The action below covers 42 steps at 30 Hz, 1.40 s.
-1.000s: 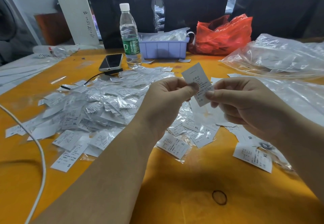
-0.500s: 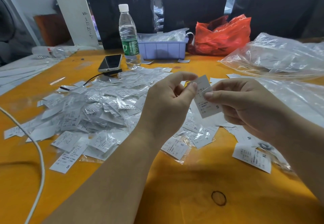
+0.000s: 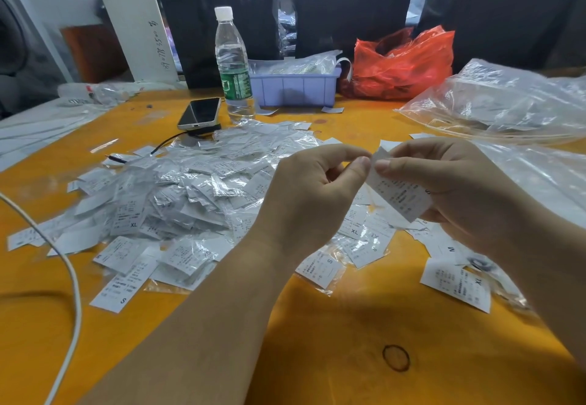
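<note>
Label: your white size label (image 3: 400,196) sits right of the frame's centre, tilted, above the orange table (image 3: 317,341).
Left hand: your left hand (image 3: 312,195) pinches its top corner between thumb and forefinger.
Right hand: your right hand (image 3: 459,195) grips it, thumb on its face, fingers behind.
Pile: bagged labels (image 3: 177,195) are heaped at left centre.
Beyond: water bottle (image 3: 234,68) and phone (image 3: 199,113), upper middle.

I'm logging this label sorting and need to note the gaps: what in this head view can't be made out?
Head view only:
Fine print on the held label: too small and blurred.
Its upper corner: covered by the left hand and right hand pinching it.
Contents of the purple tray: under crinkled clear plastic.
Contents of the red bag: the bag is opaque.
Ends of the white cable: cut off by the left and bottom edges.
</note>
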Tool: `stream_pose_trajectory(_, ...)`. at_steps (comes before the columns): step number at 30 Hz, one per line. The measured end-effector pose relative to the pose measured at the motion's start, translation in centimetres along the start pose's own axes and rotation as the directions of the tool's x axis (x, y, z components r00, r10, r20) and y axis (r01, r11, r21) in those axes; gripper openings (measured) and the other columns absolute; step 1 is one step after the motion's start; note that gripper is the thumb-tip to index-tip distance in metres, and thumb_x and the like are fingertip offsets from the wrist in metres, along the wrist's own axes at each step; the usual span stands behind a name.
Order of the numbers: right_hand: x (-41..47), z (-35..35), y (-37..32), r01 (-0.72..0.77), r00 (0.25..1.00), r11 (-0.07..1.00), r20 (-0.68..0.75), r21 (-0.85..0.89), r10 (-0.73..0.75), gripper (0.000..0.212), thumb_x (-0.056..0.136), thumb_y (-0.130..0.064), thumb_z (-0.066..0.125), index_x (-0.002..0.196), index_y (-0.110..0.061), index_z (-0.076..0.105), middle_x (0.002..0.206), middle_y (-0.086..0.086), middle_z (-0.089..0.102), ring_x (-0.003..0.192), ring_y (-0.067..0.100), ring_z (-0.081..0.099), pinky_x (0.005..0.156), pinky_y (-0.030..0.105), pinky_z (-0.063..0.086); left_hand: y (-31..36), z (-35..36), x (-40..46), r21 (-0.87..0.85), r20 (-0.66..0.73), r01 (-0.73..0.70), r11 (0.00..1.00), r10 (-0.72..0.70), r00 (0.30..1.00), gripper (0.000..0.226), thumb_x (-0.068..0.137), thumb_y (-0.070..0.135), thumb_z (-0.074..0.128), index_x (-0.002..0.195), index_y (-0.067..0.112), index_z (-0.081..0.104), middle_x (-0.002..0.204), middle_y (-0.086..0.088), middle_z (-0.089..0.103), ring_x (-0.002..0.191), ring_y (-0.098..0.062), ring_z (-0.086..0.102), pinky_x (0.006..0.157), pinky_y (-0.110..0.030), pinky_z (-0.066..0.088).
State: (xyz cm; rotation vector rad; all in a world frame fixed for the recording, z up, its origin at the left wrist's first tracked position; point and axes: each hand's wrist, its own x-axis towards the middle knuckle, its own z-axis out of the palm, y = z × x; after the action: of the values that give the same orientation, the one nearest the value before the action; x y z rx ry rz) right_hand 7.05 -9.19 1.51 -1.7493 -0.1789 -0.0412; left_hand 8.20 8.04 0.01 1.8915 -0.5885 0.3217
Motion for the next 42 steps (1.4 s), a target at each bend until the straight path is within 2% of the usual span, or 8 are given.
stream_pose_trajectory(4, -0.1, 0.1, -0.1, -0.01, 1.0, 1.0, -0.009, 0.013, 0.01, 0.014, 0.064, -0.033, 0.072, 0.064, -0.019, 0.07, 0.058, -0.004, 0.056, 0.048, 0.005, 0.049, 0.04, 0.014, 0.033, -0.1, 0.1, 0.0, 0.002, 0.019, -0.012, 1.0, 0.012, 1.0, 0.019, 0.092, 0.03, 0.066, 0.105, 0.018, 0.074, 0.05, 0.011, 0.045, 0.045, -0.005, 0.041, 0.047, -0.016, 0.032)
stream_pose_trajectory(10, 0.2, 0.1, 0.1, -0.042, 0.999, 0.999, -0.008, -0.002, 0.042, 0.04, 0.065, -0.035, 0.072, 0.084, 0.0, 0.069, 0.056, -0.001, 0.055, 0.044, 0.007, 0.042, 0.038, 0.014, 0.029, -0.2, -0.1, 0.3, 0.029, 0.024, 0.048, 0.998, -0.048, 0.999, 0.01, 0.09, 0.021, 0.067, 0.082, 0.015, 0.07, 0.056, 0.006, 0.056, 0.051, -0.008, 0.046, 0.049, -0.023, 0.038)
stream_pose_trajectory(16, 0.1, 0.0, 0.2, 0.1, 0.992, 0.956, -0.043, -0.277, -0.116, 0.015, 0.087, -0.023, 0.069, 0.083, -0.009, 0.073, 0.056, -0.007, 0.063, 0.034, 0.002, 0.041, 0.037, 0.01, 0.028, -0.6, -0.7, 0.7, 0.036, 0.022, 0.266, 0.963, -0.267, 0.964, 0.018, 0.088, 0.022, 0.058, 0.077, 0.007, 0.063, 0.061, 0.007, 0.061, 0.043, -0.003, 0.041, 0.042, -0.016, 0.032)
stream_pose_trajectory(22, -0.1, -0.3, 0.3, 0.082, 0.989, 0.865, -0.069, -0.495, -0.133, 0.007, 0.085, -0.023, 0.071, 0.078, -0.024, 0.073, 0.07, -0.017, 0.068, 0.059, -0.016, 0.058, 0.056, 0.011, 0.038, -1.3, -2.2, 1.2, 0.273, -0.065, 0.373, 0.887, -0.37, 0.927, 0.025, 0.086, 0.029, 0.052, 0.082, 0.005, 0.058, 0.073, 0.005, 0.062, 0.063, -0.01, 0.052, 0.043, -0.017, 0.039)
stream_pose_trajectory(25, 0.1, -0.5, 0.5, 0.031, 0.996, 0.782, -0.042, -0.622, -0.073, 0.005, 0.084, -0.021, 0.071, 0.083, -0.025, 0.073, 0.09, -0.018, 0.069, 0.079, -0.014, 0.062, 0.064, 0.007, 0.038, -1.5, -2.5, 1.1, 0.488, -0.134, 0.439, 0.754, -0.432, 0.892, 0.013, 0.082, 0.034, 0.053, 0.081, 0.021, 0.058, 0.086, 0.004, 0.064, 0.08, -0.019, 0.057, 0.066, -0.036, 0.052)
stream_pose_trajectory(28, 0.1, -0.5, 0.5, -0.039, 0.997, 0.675, 0.011, -0.737, 0.07, 0.01, 0.084, -0.026, 0.072, 0.094, -0.027, 0.07, 0.098, -0.011, 0.066, 0.086, 0.001, 0.061, 0.066, 0.017, 0.043, -1.6, -2.1, 0.9, 0.581, -0.165, 0.408, 0.704, -0.389, 0.906, 0.028, 0.079, 0.036, 0.062, 0.105, 0.027, 0.057, 0.106, 0.005, 0.056, 0.101, -0.02, 0.052, 0.09, -0.047, 0.049)
stream_pose_trajectory(34, -0.2, 0.0, 0.8, -0.149, 0.976, 0.406, -0.068, -0.902, 0.207, 0.036, 0.083, -0.032, 0.067, 0.108, -0.006, 0.067, 0.102, 0.009, 0.068, 0.094, 0.027, 0.066, 0.083, 0.046, 0.056, -1.0, -1.2, 0.5, 0.56, -0.109, 0.273, 0.782, -0.256, 0.96, 0.038, 0.082, 0.035, 0.065, 0.118, 0.03, 0.054, 0.114, 0.005, 0.048, 0.112, -0.018, 0.046, 0.1, -0.045, 0.042)
stream_pose_trajectory(42, -0.2, 0.2, 0.9, -0.127, 0.986, 0.359, -0.079, -0.925, 0.145, 0.02, 0.086, -0.032, 0.067, 0.092, -0.014, 0.073, 0.093, 0.005, 0.069, 0.084, 0.022, 0.065, 0.078, 0.04, 0.056, -0.9, -0.2, 0.0, 0.512, 0.054, 0.226, 0.829, -0.294, 0.954, 0.028, 0.085, 0.038, 0.065, 0.112, 0.031, 0.057, 0.117, 0.007, 0.05, 0.111, -0.018, 0.049, 0.097, -0.04, 0.045)
